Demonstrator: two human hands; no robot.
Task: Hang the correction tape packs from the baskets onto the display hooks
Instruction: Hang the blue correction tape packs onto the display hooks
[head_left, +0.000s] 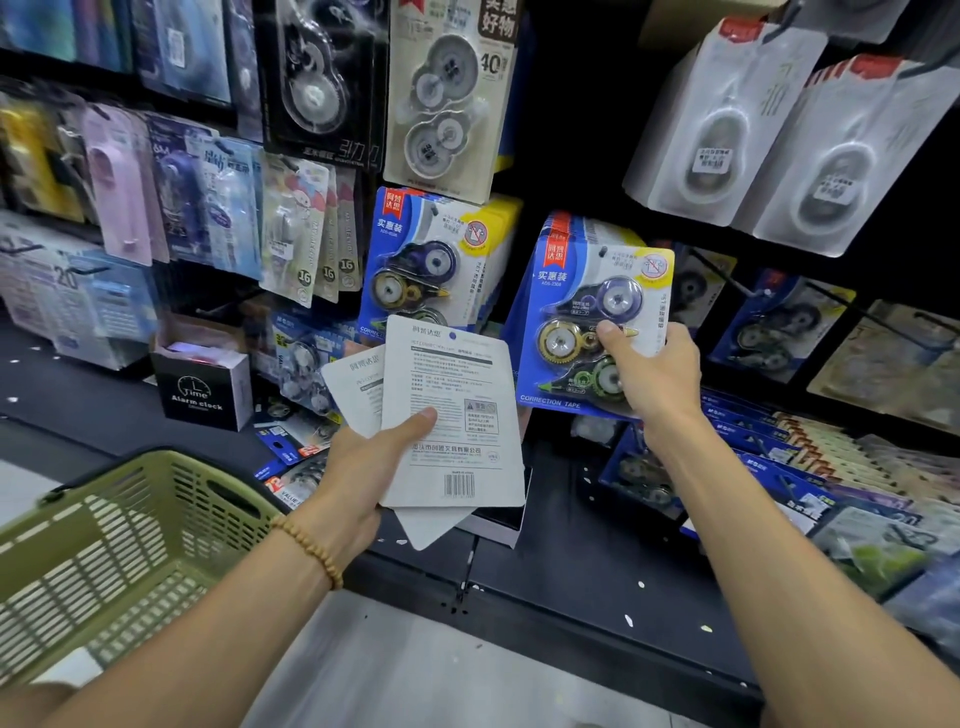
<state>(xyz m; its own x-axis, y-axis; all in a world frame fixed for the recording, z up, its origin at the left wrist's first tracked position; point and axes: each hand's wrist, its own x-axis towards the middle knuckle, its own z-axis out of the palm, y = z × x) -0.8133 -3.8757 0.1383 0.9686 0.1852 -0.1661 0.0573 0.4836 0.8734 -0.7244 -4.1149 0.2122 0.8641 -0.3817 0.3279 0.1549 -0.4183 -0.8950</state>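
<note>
**Inspector:** State of the right hand (649, 374)?

**Assistant:** A blue correction tape pack (592, 322) is gripped at its lower right edge, the thumb laid across the blister front and the fingers curled behind. The pack is held upright before the dark display wall, printed face outward. More packs of the same design are seen stacked just behind it; whether these are already on a hook cannot be told.

**Inspector:** And the left hand (363, 467)?

**Assistant:** Two further packs (452, 415) are held fanned, white backs outward, with a barcode shown low on the front one. They are pinched between the thumb on the front card and the fingers beneath. A bead bracelet (306, 543) is worn on that wrist.

**Inspector:** Other stock of that kind?

**Assistant:** A hung bunch (431, 260) of matching blue packs is noted just above the left hand's cards.

**Inspector:** The basket?

**Assistant:** A green basket (104, 545) is recorded at lower left, beside the left forearm. A black alarm clock box (200, 387) is set on the ledge to the left.
</note>
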